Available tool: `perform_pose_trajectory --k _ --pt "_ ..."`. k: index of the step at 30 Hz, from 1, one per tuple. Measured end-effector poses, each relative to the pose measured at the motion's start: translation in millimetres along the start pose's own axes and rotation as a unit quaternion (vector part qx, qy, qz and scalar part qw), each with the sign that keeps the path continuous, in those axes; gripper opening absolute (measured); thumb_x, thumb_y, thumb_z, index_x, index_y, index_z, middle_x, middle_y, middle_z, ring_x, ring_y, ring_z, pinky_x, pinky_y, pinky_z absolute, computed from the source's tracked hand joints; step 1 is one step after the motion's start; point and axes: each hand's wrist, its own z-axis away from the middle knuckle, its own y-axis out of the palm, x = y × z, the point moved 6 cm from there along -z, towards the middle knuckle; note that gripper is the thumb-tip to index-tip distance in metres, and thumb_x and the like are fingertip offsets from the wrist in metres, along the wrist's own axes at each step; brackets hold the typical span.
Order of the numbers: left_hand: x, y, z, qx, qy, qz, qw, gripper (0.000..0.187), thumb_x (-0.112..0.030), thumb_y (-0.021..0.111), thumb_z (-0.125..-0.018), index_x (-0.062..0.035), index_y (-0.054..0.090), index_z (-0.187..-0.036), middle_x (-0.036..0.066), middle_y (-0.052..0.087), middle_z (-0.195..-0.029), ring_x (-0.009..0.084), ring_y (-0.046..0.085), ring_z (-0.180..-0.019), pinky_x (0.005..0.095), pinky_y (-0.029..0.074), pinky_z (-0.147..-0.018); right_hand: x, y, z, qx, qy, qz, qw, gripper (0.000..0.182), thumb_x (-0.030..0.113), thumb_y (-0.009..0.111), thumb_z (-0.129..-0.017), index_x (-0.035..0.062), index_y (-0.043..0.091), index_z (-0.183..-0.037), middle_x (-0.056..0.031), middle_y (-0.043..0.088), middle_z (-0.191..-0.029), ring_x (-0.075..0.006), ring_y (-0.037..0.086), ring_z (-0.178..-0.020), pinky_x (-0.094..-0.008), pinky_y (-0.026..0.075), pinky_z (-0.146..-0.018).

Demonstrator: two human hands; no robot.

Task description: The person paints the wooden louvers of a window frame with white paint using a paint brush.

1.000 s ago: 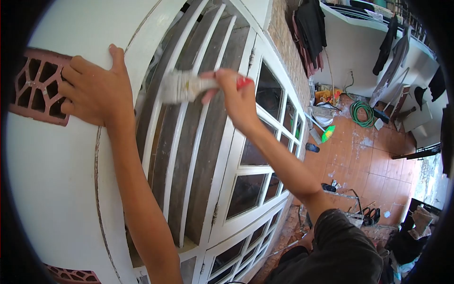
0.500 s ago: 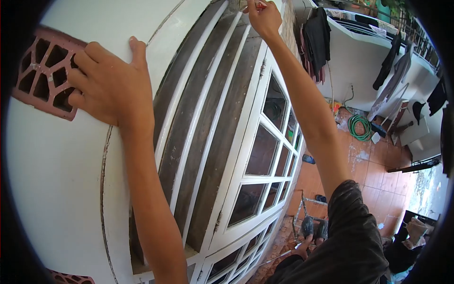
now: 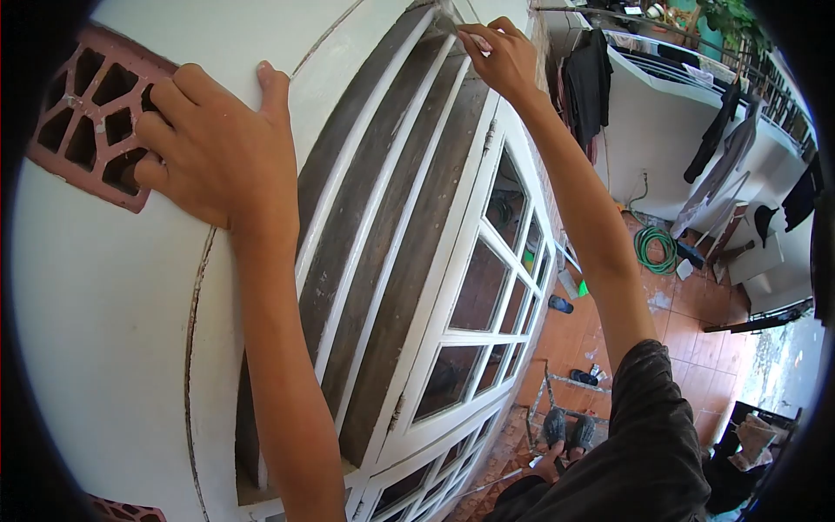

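My left hand (image 3: 222,148) reaches up to a reddish vent block (image 3: 104,117) set in the white wall. Its fingers curl over the block's edge and into the openings, while the thumb points up against the wall. At the top, my right hand (image 3: 506,59) is closed in a pinch on a small paintbrush (image 3: 448,25), mostly hidden by the fingers. The brush's greyish tip is at the upper ends of the white bars (image 3: 370,178), which run across a recessed dark wooden opening (image 3: 417,226).
White-framed glass panes (image 3: 474,287) extend below the bars. Far down are the tiled floor (image 3: 687,348), feet on a paint-spattered metal frame (image 3: 548,391), slippers (image 3: 561,304) and a coiled green hose (image 3: 655,250). Dark clothes (image 3: 587,83) hang at the upper right.
My right hand has shifted slightly down and right in view, and the red part that showed in its grip is now hidden. The left hand stays on the vent block as the view shifts.
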Motion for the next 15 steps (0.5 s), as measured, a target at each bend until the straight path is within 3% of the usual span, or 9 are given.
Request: perform_pose_trajectory --k 3,6,9,15 --pt "0 1 0 0.006 -0.003 0.0 1.0 0.049 -0.058 0.062 -0.082 -0.0097 0.053 -0.084 0.004 0.048 -0.082 0.0232 0.048 -0.08 0.0396 0.033 -0.064 1 3 -10 -0.03 -0.03 -0.02 0.999 0.015 0.033 0.069 -0.086 0.0261 0.075 -0.098 0.0018 0.066 -0.065 -0.0191 0.065 -0.078 -0.0315 0.052 -0.063" --pt "0 0 0 0.012 -0.002 0.002 1.0 0.049 -0.058 0.062 -0.082 -0.0098 0.053 -0.084 0.004 0.048 -0.082 0.0232 0.048 -0.08 0.0398 0.033 -0.064 -17 26 -4 -0.01 0.015 -0.016 1.0 0.015 0.035 0.067 -0.088 0.0269 0.075 -0.097 0.0015 0.067 -0.067 -0.0186 0.066 -0.078 -0.0324 0.052 -0.064" --pt "0 0 0 0.002 0.002 0.005 1.0 0.049 -0.057 0.063 -0.082 -0.0098 0.053 -0.084 0.004 0.048 -0.082 0.023 0.048 -0.08 0.0397 0.033 -0.064 -30 30 8 0.033 0.137 -0.03 0.99 0.018 0.039 0.063 -0.09 0.0275 0.075 -0.097 0.0001 0.067 -0.07 -0.0196 0.066 -0.079 -0.035 0.052 -0.065" --pt "-1 0 -1 0.019 -0.007 0.0 1.0 0.048 -0.057 0.063 -0.082 -0.0101 0.052 -0.083 0.004 0.048 -0.082 0.0232 0.048 -0.08 0.0399 0.033 -0.065 -37 37 -15 0.075 0.112 0.06 0.989 0.024 0.043 0.059 -0.09 0.0261 0.076 -0.093 -0.0034 0.067 -0.07 -0.0213 0.066 -0.077 -0.0388 0.052 -0.064"
